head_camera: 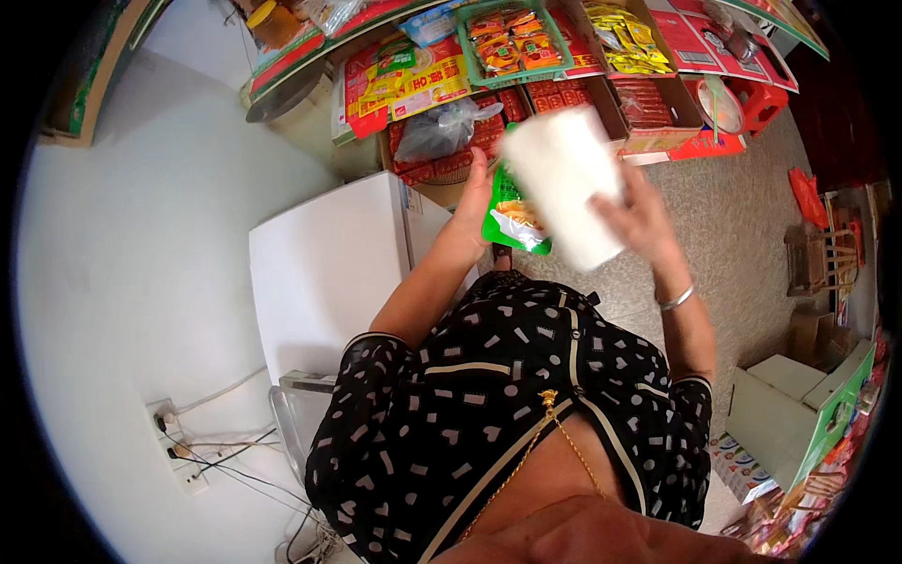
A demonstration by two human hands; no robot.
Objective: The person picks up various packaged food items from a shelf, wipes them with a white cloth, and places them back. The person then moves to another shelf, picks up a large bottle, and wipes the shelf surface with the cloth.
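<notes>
My left hand (473, 204) grips a green plastic food pouch (518, 218) by its left edge, thumb pointing up. A picture of food and some writing are printed on the pouch. In my right hand (638, 218) is a white pad-like thing (567, 187), blurred, perhaps a cloth or a stack of paper. It lies across the right part of the pouch and hides it; whether the two touch I cannot tell. Just beyond my hands a tied grey plastic bag (440, 130) rests on boxes of red packets (451, 166).
A green basket (564, 70) of orange packets and a carton of yellow packets (627, 39) stand on the shelf ahead. To my left is a white appliance (324, 247) near wall sockets with cables (173, 451). Cartons (775, 395) and a small wooden chair (810, 261) stand at right.
</notes>
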